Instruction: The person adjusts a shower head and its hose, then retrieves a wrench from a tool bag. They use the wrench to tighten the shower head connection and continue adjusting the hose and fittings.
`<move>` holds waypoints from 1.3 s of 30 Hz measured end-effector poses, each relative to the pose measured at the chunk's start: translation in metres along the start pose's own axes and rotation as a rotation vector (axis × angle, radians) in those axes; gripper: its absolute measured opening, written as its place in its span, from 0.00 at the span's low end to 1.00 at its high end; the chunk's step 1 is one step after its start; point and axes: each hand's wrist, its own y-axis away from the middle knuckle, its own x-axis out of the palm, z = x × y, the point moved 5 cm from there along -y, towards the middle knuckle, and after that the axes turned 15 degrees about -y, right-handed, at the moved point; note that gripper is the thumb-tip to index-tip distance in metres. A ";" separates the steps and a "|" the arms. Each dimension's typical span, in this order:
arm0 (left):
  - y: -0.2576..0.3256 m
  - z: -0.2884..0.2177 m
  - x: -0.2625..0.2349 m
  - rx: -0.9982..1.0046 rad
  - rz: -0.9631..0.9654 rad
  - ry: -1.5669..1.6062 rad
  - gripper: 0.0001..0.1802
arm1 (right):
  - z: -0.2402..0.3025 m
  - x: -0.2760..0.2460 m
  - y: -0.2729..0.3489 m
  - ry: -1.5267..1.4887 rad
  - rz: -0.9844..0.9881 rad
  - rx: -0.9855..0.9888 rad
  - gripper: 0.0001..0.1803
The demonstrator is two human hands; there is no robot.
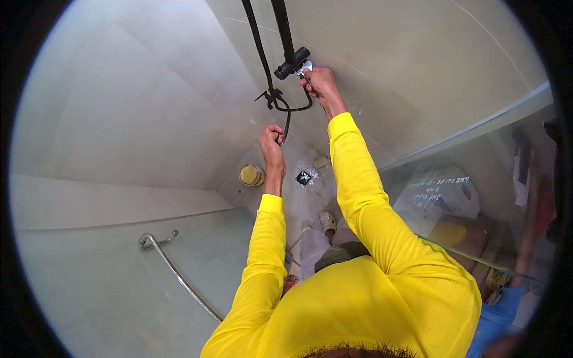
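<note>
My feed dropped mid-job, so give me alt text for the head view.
Seen from above, a person in yellow sleeves works on a black shower fitting on a pale tiled wall: the right hand holds a metal tool against it, the left hand grips its black hose. On the floor below lie a yellow tin and a drain.

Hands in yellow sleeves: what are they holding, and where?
Left hand grips the black hose at its lower end. Right hand holds a silvery tool against the black shower bracket.

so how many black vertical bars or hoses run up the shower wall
2: a thin black hose on the left and a thicker black bar beside it on the right; none seem hidden.
</note>
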 end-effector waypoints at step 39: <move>-0.010 0.004 0.013 -0.059 0.004 0.062 0.11 | -0.023 -0.003 0.007 -0.194 -0.032 -0.024 0.10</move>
